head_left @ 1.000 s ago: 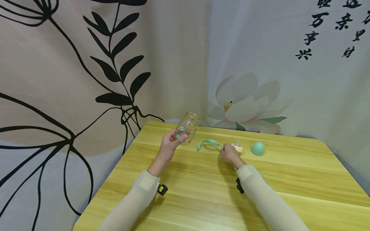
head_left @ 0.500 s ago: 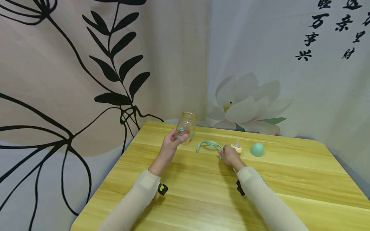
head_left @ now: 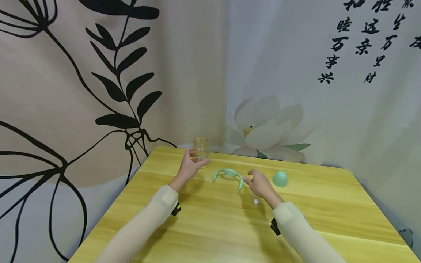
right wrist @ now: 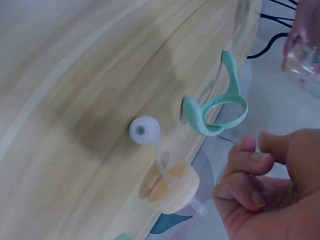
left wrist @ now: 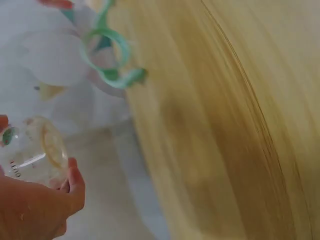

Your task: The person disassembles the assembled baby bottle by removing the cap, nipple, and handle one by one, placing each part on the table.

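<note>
My left hand (head_left: 190, 168) grips a clear baby bottle (head_left: 200, 146) around its lower body, nearly upright above the far left of the table. The bottle has an amber-tinted open neck and small printed pictures. My right hand (head_left: 262, 185) hovers with loosely bent fingers and holds nothing. Just left of its fingertips lies a mint green two-handled ring (right wrist: 227, 122). Below the hand in the head view sits the white straw weight (head_left: 255, 201). A thin tube joins it to the cream straw cap (right wrist: 181, 192), which the right hand hides in the head view.
A mint green dome cover (head_left: 280, 179) stands right of the right hand. The wooden table (head_left: 210, 226) ends close behind these things, against a printed cloth backdrop (head_left: 190, 91).
My right hand has let go of the handled ring's right end and loosened its fingers. The left hand has turned the bottle more upright. The head view has shifted slightly.
</note>
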A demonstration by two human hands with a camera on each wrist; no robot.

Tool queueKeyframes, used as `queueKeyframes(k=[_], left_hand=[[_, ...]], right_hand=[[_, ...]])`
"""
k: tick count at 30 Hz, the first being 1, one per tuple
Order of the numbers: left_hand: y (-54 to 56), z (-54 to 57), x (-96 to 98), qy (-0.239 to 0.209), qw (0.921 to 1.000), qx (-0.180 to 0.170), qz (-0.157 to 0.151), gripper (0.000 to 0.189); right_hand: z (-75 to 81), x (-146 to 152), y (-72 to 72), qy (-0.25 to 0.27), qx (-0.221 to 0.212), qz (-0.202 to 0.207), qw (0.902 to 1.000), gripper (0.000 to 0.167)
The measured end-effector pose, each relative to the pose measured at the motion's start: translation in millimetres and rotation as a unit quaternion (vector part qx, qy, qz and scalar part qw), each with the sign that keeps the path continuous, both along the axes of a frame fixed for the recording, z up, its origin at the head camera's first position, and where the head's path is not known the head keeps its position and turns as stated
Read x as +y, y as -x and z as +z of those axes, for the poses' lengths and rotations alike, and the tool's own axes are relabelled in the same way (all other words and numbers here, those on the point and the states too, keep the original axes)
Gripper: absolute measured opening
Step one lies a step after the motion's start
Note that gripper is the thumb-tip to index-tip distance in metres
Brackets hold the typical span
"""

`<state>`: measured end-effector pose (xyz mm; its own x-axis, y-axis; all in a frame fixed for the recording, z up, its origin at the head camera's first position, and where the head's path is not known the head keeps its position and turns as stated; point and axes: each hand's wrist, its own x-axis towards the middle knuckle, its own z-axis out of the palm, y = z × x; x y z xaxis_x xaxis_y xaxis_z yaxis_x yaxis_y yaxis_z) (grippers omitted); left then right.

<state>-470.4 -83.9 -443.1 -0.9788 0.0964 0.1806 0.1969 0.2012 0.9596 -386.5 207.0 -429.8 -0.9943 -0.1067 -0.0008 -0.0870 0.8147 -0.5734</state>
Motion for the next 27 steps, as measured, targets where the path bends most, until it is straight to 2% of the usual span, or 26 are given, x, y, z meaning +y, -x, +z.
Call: queueKeyframes(k=[5, 8, 15, 18, 27], left_hand=[[17.2, -24.2, 1.3, 0.065, 0.9976, -0.002, 0.021, 0.071], [23.7, -32.6, 2.3, 0.102, 0.9942, -0.011, 0.031, 0.068], [30.1, -31.2, -0.9, 0.148, 0.9879, -0.029, 0.037, 0.063], [28.4, -31.8, -1.3, 0.157, 0.9862, -0.04, 0.031, 0.058], [27.3, -38.7, 5.4, 0.186, 0.9812, -0.043, 0.027, 0.056]], right_hand=[[-6.3, 6.1, -8.7, 0.015, 0.008, -0.021, 0.9996, 0.045], [-8.5, 10.0, -10.5, 0.029, 0.015, -0.033, 0.9989, 0.043], [-12.8, 18.8, -9.3, 0.055, 0.041, -0.041, 0.9968, 0.039], [-16.0, 23.2, -9.3, 0.063, 0.034, -0.051, 0.9961, 0.041], [-25.7, 34.6, -11.9, 0.065, 0.02, -0.068, 0.9954, 0.048]])
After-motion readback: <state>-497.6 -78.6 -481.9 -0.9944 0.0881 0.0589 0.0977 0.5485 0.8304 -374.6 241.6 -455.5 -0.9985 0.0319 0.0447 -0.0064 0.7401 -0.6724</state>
